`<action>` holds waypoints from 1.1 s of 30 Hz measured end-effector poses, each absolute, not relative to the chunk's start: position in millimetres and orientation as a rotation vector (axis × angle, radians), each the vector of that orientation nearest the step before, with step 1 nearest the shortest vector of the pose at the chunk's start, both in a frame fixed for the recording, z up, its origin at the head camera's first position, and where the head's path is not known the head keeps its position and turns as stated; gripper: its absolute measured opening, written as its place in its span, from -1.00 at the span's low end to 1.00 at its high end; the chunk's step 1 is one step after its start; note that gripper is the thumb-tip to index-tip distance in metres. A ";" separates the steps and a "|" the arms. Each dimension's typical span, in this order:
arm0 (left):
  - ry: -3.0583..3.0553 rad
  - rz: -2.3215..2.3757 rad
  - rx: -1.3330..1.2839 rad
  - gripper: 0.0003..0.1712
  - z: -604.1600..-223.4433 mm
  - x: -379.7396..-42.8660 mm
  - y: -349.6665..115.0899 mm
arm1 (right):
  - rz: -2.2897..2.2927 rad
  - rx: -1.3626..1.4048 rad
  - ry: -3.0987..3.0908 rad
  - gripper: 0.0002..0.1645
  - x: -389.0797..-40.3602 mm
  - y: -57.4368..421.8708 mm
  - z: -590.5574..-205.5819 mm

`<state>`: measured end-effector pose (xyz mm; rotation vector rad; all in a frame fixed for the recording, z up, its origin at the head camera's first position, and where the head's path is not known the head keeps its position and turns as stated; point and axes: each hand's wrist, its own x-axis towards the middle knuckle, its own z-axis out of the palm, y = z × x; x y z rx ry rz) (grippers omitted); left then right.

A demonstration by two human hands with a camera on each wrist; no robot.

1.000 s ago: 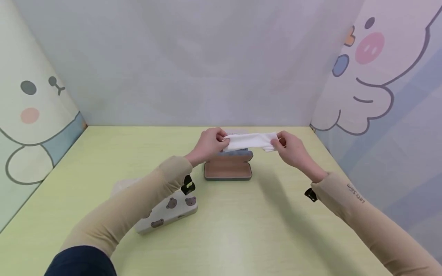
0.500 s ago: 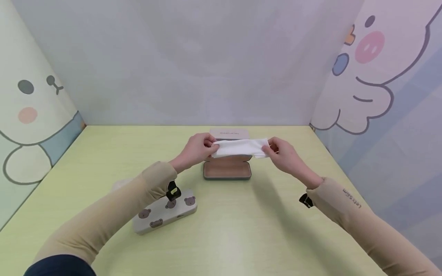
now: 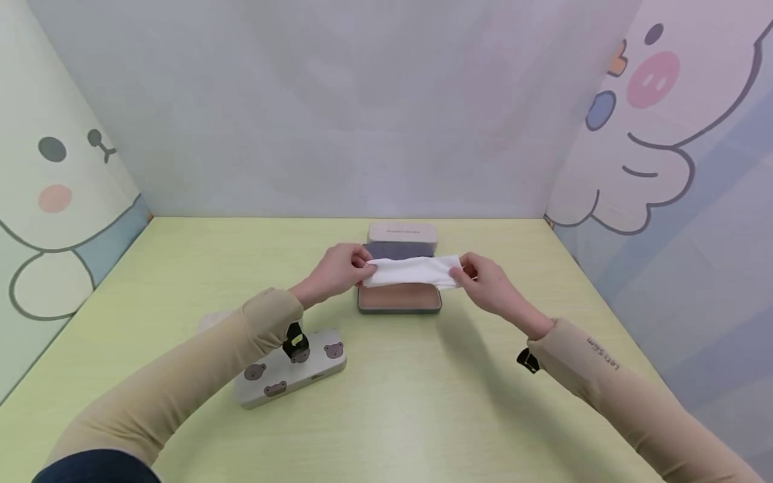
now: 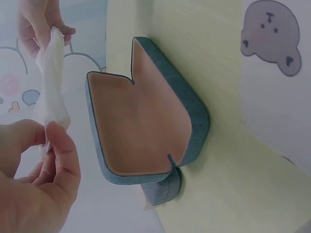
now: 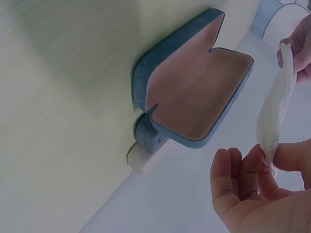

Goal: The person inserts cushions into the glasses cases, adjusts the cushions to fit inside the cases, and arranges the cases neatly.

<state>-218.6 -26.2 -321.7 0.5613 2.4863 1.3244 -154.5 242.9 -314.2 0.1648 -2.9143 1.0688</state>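
Held up between both hands is a folded white cloth (image 3: 413, 272), stretched into a strip in front of the open glasses case (image 3: 398, 300). My left hand (image 3: 338, 272) pinches one end between thumb and fingertips. At the other end, my right hand (image 3: 489, 285) pinches the cloth the same way. The case (image 4: 146, 121) has a blue-grey outside and a pinkish-tan lining, seen bare in both wrist views. In the head view the cloth covers part of it. Neither hand touches the case.
Behind the open case sit a blue-grey case (image 3: 398, 250) and a pale case (image 3: 402, 232) with lettering. A white case with bear prints (image 3: 308, 369) lies front left, partly under the left sleeve. Cartoon-printed curtains (image 3: 652, 134) border the yellow table (image 3: 423, 402).
Both hands have moved left and toward me, bringing the cloth lower in the head view, with both grips kept. More of the cases behind it now shows.
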 end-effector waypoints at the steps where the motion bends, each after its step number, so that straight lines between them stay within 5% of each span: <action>1: 2.481 1.322 0.559 -0.76 -322.8 -218.5 -26.6 | 1.072 0.168 -2.916 -0.78 -154.4 242.5 -315.5; 33: 2.539 1.127 0.304 -0.80 -359.3 -225.5 -28.5 | 0.965 0.112 -2.936 -0.79 -164.6 221.6 -375.3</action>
